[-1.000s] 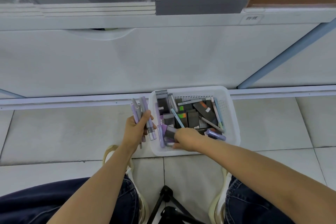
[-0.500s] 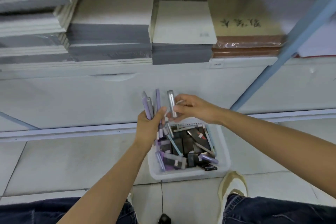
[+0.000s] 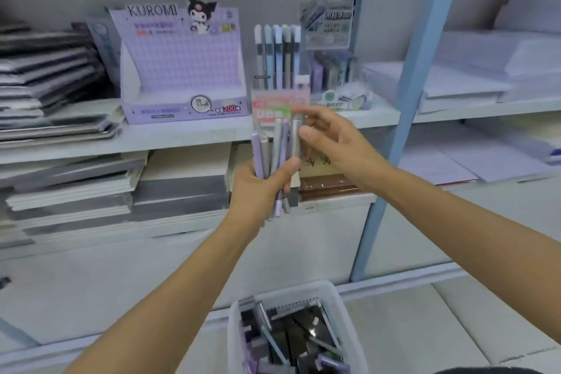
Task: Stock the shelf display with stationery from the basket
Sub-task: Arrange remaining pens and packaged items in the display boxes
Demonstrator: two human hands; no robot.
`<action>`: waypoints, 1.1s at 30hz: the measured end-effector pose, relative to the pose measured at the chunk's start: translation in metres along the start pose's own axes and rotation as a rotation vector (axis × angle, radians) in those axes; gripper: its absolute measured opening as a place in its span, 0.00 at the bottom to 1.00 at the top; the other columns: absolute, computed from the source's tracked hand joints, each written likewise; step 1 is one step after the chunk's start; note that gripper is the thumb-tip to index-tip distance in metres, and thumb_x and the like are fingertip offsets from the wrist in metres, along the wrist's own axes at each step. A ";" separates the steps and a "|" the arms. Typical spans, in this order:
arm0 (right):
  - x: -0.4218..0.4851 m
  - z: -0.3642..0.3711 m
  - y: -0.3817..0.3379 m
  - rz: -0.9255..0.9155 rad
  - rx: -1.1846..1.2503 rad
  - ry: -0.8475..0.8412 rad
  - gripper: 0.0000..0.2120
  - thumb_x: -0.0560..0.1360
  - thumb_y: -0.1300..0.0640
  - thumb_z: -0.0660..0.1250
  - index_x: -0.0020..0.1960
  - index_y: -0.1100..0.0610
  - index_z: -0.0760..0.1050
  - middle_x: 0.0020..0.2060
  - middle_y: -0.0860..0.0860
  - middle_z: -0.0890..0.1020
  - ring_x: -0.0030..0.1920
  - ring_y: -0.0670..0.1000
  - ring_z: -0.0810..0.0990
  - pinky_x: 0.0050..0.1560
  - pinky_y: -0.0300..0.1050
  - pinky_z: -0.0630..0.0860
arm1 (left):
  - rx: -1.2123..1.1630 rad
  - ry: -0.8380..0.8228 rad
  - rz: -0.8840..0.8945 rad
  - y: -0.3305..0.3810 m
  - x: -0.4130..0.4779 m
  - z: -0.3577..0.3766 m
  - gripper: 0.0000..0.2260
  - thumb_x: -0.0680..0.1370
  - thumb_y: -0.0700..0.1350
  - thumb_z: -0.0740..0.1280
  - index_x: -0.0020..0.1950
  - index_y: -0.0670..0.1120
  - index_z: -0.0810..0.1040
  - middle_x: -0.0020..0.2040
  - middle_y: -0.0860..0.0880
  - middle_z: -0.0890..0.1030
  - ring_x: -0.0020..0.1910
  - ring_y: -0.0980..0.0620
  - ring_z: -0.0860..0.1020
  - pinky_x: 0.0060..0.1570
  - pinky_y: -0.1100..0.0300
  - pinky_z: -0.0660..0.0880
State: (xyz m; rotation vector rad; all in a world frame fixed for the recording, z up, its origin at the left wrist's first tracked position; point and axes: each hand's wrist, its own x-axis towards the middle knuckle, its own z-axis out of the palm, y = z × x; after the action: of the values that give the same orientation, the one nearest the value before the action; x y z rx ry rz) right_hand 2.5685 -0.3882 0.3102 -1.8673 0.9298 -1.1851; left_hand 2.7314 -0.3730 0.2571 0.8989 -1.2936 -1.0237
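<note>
My left hand (image 3: 262, 188) grips a bunch of purple and grey pens (image 3: 270, 155), held upright in front of the shelf. My right hand (image 3: 331, 143) pinches one grey pen (image 3: 296, 138) at the right edge of that bunch. Behind the hands, on the shelf board (image 3: 182, 136), stands a pink pen display box (image 3: 280, 100) with several upright pens. An open purple Kuromi display box (image 3: 182, 70) stands to its left. The white basket (image 3: 343, 313) with mixed stationery sits on the floor at the bottom.
A third display box of small packs (image 3: 332, 70) stands right of the pink one. Stacks of notebooks (image 3: 45, 76) fill the left shelves and paper stacks (image 3: 485, 70) the right. A blue upright post (image 3: 416, 85) divides the shelving.
Both hands rose from the basket to shelf height. My right hand took a grey pen out of the basket and brought it to the bunch in my left hand. The view tilted upward.
</note>
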 end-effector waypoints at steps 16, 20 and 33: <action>0.082 -0.115 -0.013 -0.056 -0.344 0.530 0.08 0.78 0.62 0.66 0.57 0.60 0.75 0.49 0.57 0.80 0.51 0.58 0.81 0.56 0.54 0.79 | 0.027 -0.036 0.105 0.050 0.088 0.027 0.10 0.76 0.49 0.72 0.37 0.45 0.79 0.25 0.52 0.77 0.26 0.57 0.75 0.30 0.67 0.74; 0.095 -0.120 0.008 0.012 -0.399 0.515 0.07 0.78 0.61 0.67 0.56 0.57 0.75 0.48 0.54 0.80 0.49 0.56 0.82 0.56 0.54 0.79 | 0.034 -0.044 0.100 0.046 0.103 0.028 0.08 0.75 0.48 0.72 0.38 0.49 0.78 0.25 0.53 0.77 0.25 0.58 0.76 0.28 0.66 0.76; 0.110 -0.132 0.022 -0.067 -0.490 0.474 0.06 0.78 0.60 0.67 0.55 0.56 0.75 0.45 0.51 0.79 0.45 0.55 0.82 0.49 0.49 0.79 | -0.004 -0.067 0.072 0.039 0.123 0.025 0.07 0.76 0.47 0.71 0.42 0.45 0.82 0.28 0.51 0.79 0.27 0.57 0.76 0.32 0.65 0.77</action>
State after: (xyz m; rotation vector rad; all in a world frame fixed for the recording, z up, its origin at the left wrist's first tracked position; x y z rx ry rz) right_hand 2.4758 -0.5188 0.3770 -2.0335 1.5403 -1.5876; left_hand 2.7090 -0.4770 0.3352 0.8155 -1.3703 -1.0072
